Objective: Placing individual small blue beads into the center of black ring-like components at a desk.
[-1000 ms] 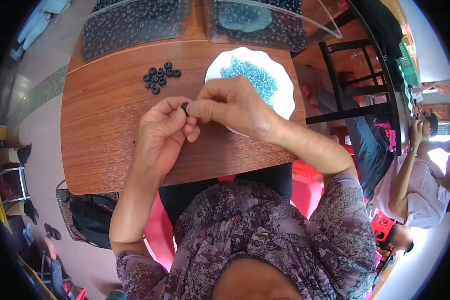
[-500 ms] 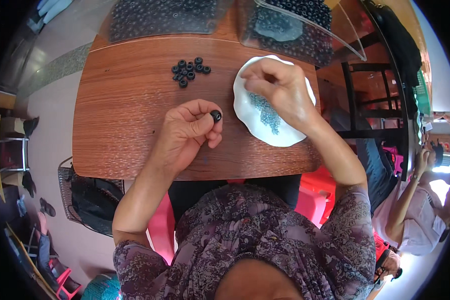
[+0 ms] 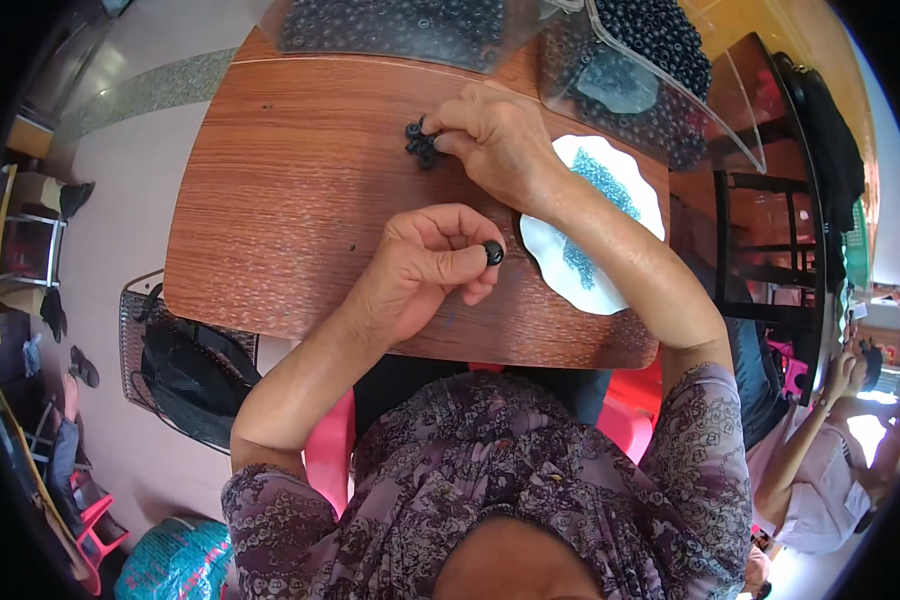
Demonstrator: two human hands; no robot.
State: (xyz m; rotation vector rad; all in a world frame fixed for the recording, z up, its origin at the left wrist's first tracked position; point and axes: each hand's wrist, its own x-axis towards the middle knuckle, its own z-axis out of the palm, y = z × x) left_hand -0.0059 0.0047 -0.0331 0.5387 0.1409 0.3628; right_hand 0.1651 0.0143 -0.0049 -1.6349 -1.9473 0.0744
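My left hand point(image 3: 425, 262) pinches a small black ring-shaped piece point(image 3: 493, 252) between thumb and forefinger, above the brown wooden table point(image 3: 290, 220). My right hand point(image 3: 495, 140) reaches to the far side of the table, its fingertips down on a small heap of the same black rings point(image 3: 419, 142). Whether it has taken hold of one is hidden by the fingers. A white scalloped plate point(image 3: 582, 270) with small blue-grey beads lies to the right, partly under my right forearm.
Two clear plastic trays of dark pieces point(image 3: 390, 25) point(image 3: 650, 70) stand along the table's far edge. A black bag in a wire basket point(image 3: 185, 365) sits on the floor to the left. Another person point(image 3: 830, 450) sits at the right, beside a dark metal frame point(image 3: 770, 240).
My right hand went from meeting the left hand, to the white plate, then to the heap of black rings. My left hand keeps its ring.
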